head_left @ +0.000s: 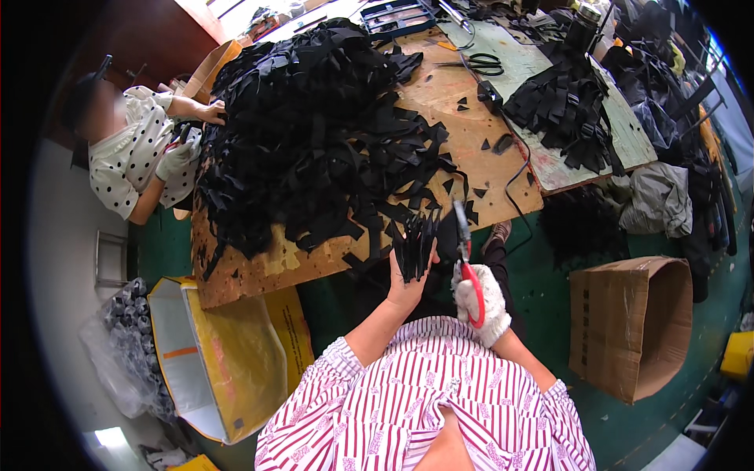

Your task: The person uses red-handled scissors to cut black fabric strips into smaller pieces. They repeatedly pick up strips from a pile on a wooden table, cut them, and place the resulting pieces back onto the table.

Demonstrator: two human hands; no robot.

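Note:
My bare left hand [406,290] is closed round a bundle of short black fabric strips [414,245], held upright just past the table's near edge. In a white knitted glove, my right hand [493,304] grips red-handled scissors [469,272]. Their grey blades point away from me, to the right of the bundle and apart from it. Whether the blades are open is too blurred to tell. Beyond my hands, a large heap of black strips [314,133] covers much of the wooden table [440,94].
Across the table at left, a person in a dotted top [141,149] works at the heap. More black straps [561,110] lie on a pale board at right. A cardboard box [609,330] stands right, a yellow bag [236,353] left. A black cable [518,184] hangs over the table edge.

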